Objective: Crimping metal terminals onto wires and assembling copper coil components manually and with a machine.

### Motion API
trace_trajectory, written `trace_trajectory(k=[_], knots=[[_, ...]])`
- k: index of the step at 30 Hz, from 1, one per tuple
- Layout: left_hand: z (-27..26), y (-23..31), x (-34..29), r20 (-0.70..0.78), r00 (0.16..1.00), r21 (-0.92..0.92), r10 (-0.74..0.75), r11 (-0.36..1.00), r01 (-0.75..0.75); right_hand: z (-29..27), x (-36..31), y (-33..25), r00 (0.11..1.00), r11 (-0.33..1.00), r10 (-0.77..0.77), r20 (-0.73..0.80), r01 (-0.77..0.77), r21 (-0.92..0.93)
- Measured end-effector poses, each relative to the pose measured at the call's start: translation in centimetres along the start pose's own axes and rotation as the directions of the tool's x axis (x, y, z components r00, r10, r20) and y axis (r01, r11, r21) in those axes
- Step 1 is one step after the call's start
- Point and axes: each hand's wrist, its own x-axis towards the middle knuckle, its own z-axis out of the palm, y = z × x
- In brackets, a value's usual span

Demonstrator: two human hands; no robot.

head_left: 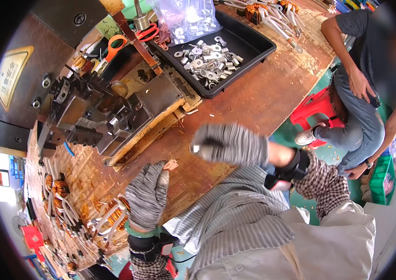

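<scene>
At worn wooden table [263, 98] edge: left hand [147, 196] fingers pinch small copper piece [171, 164] – near press machine [114, 112]; right hand [228, 144] fingers curled shut on small metal lug [194, 149] – tray of lugs [216, 60] within reach.

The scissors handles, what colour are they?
Orange, on the scissors beside the machine; the head view shows it.

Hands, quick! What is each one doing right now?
Left hand: gloved, fingers pinching a small copper-coloured piece.
Right hand: gloved, blurred, closed around a small metal piece; cannot tell what kind.
</scene>
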Motion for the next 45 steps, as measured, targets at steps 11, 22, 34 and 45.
trace_trajectory(k=[11,22,34,45], knots=[[-0.2,-0.4,-0.4,0.008,1.000,-0.090,-0.019,0.996,0.019,5.4,-0.3,0.5,0.992,0.949,0.116,-0.050,-0.096,0.301],[-0.3,0.1,-0.4,0.033,0.999,-0.078,-0.038,0.996,0.040,5.5,0.1,-0.4,0.979,0.847,0.204,-0.028,-0.162,0.507],[0.0,1.5,0.4,-0.009,0.997,0.086,0.080,0.993,-0.079,4.4,0.1,-0.2,0.984,0.792,0.174,0.027,-0.156,0.590],[0.1,2.0,0.3,0.124,0.992,0.317,0.001,0.948,-0.040,3.5,0.3,-0.3,0.981,0.857,0.178,0.075,-0.192,0.478]])
